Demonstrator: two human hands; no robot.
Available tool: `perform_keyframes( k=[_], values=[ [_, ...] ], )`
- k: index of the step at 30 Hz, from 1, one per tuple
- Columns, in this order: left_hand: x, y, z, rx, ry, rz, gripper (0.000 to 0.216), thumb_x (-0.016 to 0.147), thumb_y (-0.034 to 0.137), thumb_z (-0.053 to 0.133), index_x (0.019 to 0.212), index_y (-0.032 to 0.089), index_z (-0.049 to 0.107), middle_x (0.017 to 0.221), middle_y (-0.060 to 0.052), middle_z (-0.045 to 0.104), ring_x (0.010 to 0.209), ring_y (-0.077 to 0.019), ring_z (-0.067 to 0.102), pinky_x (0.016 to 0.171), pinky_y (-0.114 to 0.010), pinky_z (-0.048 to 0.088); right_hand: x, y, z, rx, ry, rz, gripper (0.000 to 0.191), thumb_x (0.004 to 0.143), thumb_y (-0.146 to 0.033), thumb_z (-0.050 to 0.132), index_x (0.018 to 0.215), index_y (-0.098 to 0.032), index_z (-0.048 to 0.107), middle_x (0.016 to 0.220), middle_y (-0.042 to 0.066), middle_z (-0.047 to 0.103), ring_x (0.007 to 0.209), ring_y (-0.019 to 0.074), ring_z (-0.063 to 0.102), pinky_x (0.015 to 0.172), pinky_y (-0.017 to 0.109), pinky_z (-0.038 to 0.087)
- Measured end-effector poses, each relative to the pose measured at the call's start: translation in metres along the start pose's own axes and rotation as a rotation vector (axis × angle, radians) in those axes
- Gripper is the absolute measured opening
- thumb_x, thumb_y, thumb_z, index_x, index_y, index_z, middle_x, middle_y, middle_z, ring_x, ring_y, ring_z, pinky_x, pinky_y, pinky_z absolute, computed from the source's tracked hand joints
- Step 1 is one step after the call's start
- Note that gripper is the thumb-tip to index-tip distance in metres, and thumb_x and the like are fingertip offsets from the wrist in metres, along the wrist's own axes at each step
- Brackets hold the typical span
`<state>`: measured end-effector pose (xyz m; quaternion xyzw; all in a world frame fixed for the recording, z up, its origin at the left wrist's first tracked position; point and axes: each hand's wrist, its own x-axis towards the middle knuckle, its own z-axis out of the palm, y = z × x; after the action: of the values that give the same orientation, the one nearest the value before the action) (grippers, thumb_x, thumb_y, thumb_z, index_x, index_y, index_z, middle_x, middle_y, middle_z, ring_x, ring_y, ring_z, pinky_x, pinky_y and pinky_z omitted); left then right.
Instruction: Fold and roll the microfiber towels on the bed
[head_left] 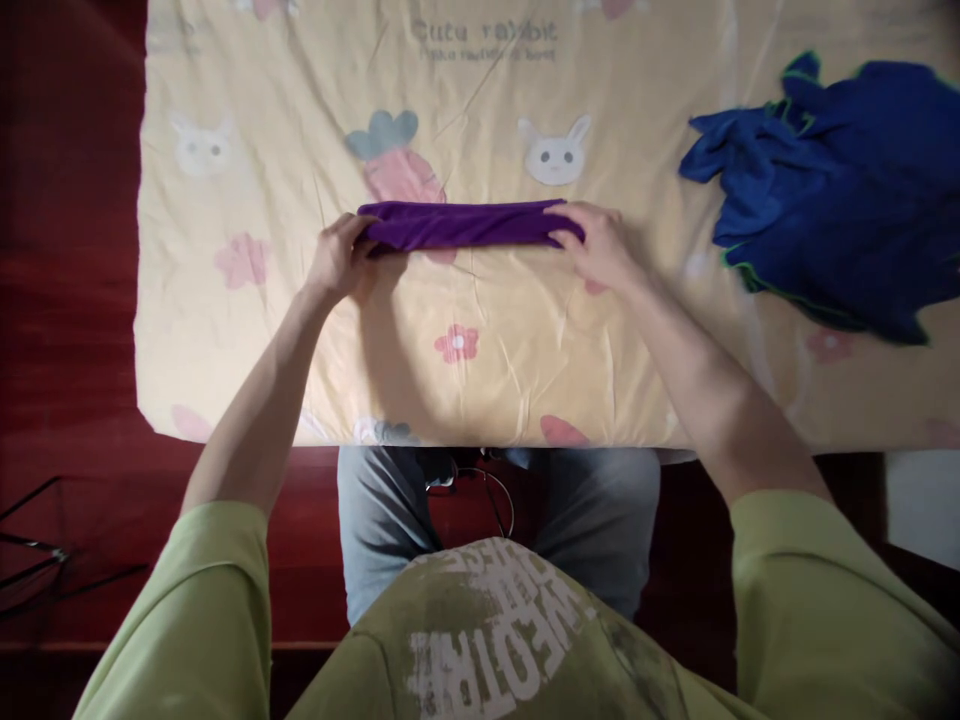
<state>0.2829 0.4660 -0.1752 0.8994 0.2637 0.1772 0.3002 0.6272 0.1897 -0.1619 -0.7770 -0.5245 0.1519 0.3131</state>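
A purple cloth (465, 226), folded into a long narrow strip, lies crosswise in front of me on a cream, rabbit-printed cover (525, 370). At its left end my left hand (341, 255) is closed, fingertips curled over the fabric. My right hand (596, 240) grips the right end, thumb on the near side and fingers across the top. Between the two hands the strip runs nearly straight, with slight wrinkles. Parts of both ends are hidden under the fingers.
To the right, a crumpled blue cloth (832, 200) with bright green edging lies on the cover. The covered surface ends just before my knees and on the left. A thin black metal frame (56, 552) stands on the dark red floor (67, 400) at lower left.
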Motion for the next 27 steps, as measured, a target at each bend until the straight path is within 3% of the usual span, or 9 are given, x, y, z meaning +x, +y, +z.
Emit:
perform_keyframes(
  k=[4, 7, 11, 14, 16, 18, 21, 24, 27],
  values=[
    [0.043, -0.027, 0.000, 0.063, -0.025, -0.119, 0.066, 0.101, 0.077, 0.046, 0.123, 0.018, 0.066, 0.101, -0.004, 0.077, 0.120, -0.0202, 0.065, 0.105, -0.041, 0.053, 0.045, 0.016, 0.001, 0.018, 0.007, 0.149, 0.025, 0.102, -0.033, 0.072, 0.122, -0.018, 0.073, 0.122, 0.011, 0.079, 0.109, 0.0213, 0.070, 0.106, 0.042, 0.053],
    [0.072, -0.046, 0.006, 0.139, -0.091, -0.151, 0.093, 0.095, 0.094, 0.030, 0.126, 0.012, 0.062, 0.094, 0.000, 0.076, 0.117, -0.0138, 0.060, 0.104, -0.040, 0.050, 0.072, 0.033, 0.013, -0.011, 0.003, 0.256, 0.031, 0.103, -0.041, 0.073, 0.117, -0.014, 0.071, 0.114, 0.012, 0.080, 0.104, 0.0189, 0.067, 0.103, 0.040, 0.053],
    [0.084, -0.055, 0.006, 0.208, -0.097, -0.100, 0.097, 0.089, 0.101, 0.024, 0.121, 0.020, 0.068, 0.101, -0.003, 0.076, 0.117, -0.0177, 0.059, 0.106, -0.046, 0.048, 0.076, 0.045, 0.022, -0.084, 0.019, 0.256, 0.037, 0.099, -0.048, 0.078, 0.118, -0.017, 0.074, 0.119, 0.011, 0.079, 0.109, 0.0219, 0.065, 0.110, 0.044, 0.053],
    [0.079, -0.038, 0.005, 0.261, -0.042, -0.069, 0.088, 0.092, 0.096, 0.029, 0.118, 0.024, 0.072, 0.124, -0.010, 0.073, 0.135, -0.0275, 0.051, 0.112, -0.057, 0.042, 0.066, 0.028, 0.021, -0.221, 0.052, 0.186, 0.040, 0.097, -0.053, 0.078, 0.125, -0.025, 0.075, 0.139, 0.009, 0.072, 0.130, 0.0331, 0.060, 0.121, 0.058, 0.047],
    [0.076, -0.015, 0.012, 0.275, 0.007, -0.013, 0.079, 0.098, 0.087, 0.034, 0.130, 0.025, 0.071, 0.146, -0.009, 0.065, 0.149, -0.0331, 0.040, 0.121, -0.065, 0.032, 0.062, 0.003, 0.026, -0.290, 0.091, 0.067, 0.040, 0.101, -0.052, 0.069, 0.135, -0.031, 0.072, 0.159, 0.003, 0.059, 0.147, 0.0391, 0.049, 0.129, 0.067, 0.038],
    [0.076, 0.013, 0.031, 0.223, 0.027, 0.100, 0.067, 0.101, 0.075, 0.041, 0.145, 0.031, 0.066, 0.161, -0.004, 0.055, 0.160, -0.0365, 0.029, 0.131, -0.067, 0.020, 0.062, -0.028, 0.042, -0.328, 0.071, -0.093, 0.044, 0.106, -0.043, 0.055, 0.147, -0.029, 0.066, 0.173, 0.000, 0.044, 0.160, 0.0381, 0.036, 0.136, 0.069, 0.026],
    [0.076, 0.045, 0.071, 0.089, -0.061, 0.222, 0.071, 0.100, 0.064, 0.047, 0.160, 0.030, 0.055, 0.168, -0.003, 0.050, 0.164, -0.0399, 0.026, 0.137, -0.066, 0.008, 0.065, -0.066, 0.080, -0.338, -0.088, -0.206, 0.059, 0.106, -0.029, 0.047, 0.162, -0.014, 0.052, 0.178, 0.011, 0.036, 0.167, 0.0372, 0.027, 0.139, 0.069, 0.011],
    [0.070, 0.048, 0.096, 0.022, -0.108, 0.228, 0.074, 0.101, 0.066, 0.046, 0.164, 0.027, 0.052, 0.166, -0.007, 0.053, 0.167, -0.0386, 0.025, 0.136, -0.067, 0.011, 0.063, -0.070, 0.108, -0.293, -0.152, -0.205, 0.068, 0.104, -0.035, 0.054, 0.168, -0.015, 0.044, 0.176, 0.014, 0.038, 0.168, 0.0406, 0.023, 0.137, 0.074, 0.005],
    [0.062, 0.028, 0.089, 0.026, -0.078, 0.227, 0.077, 0.098, 0.076, 0.052, 0.160, 0.031, 0.057, 0.164, -0.008, 0.055, 0.168, -0.0359, 0.021, 0.135, -0.064, 0.016, 0.054, -0.045, 0.105, -0.296, -0.108, -0.216, 0.077, 0.102, -0.042, 0.061, 0.172, -0.021, 0.038, 0.177, 0.012, 0.037, 0.169, 0.0405, 0.019, 0.137, 0.074, 0.007]
  ],
)
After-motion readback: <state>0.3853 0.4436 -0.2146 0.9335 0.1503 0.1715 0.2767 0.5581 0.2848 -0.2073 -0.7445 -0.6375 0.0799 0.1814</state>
